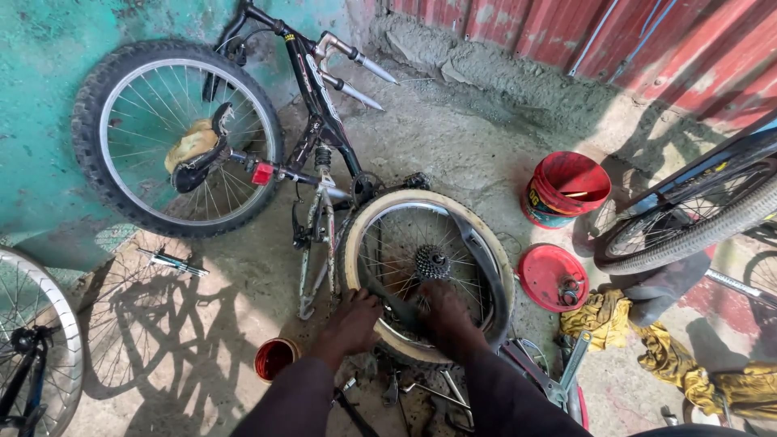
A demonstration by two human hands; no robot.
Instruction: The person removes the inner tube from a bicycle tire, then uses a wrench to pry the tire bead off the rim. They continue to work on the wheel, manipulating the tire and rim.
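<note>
Looking down from the head cam. Rear wheel [426, 271] lies flat on the concrete, centre frame, cream tyre [405, 199] on the rim, sprocket cluster [432, 261] facing up at the hub. It sits directly beyond my forearms, near edge right under both hands.

Left hand [354, 314] is on the near-left arc of the wheel, fingers curled down over the tyre and rim. Looks like a closed grip on the tyre edge, though the fingertips are hidden from here, so I can't confirm how tight.

Right hand [443, 310] is just right of it, reaching into the wheel over the spokes, pressing on a dark inner tube [484, 263] that loops out along the right side of the rim. Fingers bent, partly closed on the rubber.

Around it: stripped bike frame [320, 137] far-left, touching the wheel's left edge. Small tin of red fluid [275, 358] near-left. Red bucket [565, 188] far-right, red lid [552, 277] just right of the wheel. Yellow rags [603, 317] beyond the lid. Loose tools [429, 395] on the ground between my arms.
</note>
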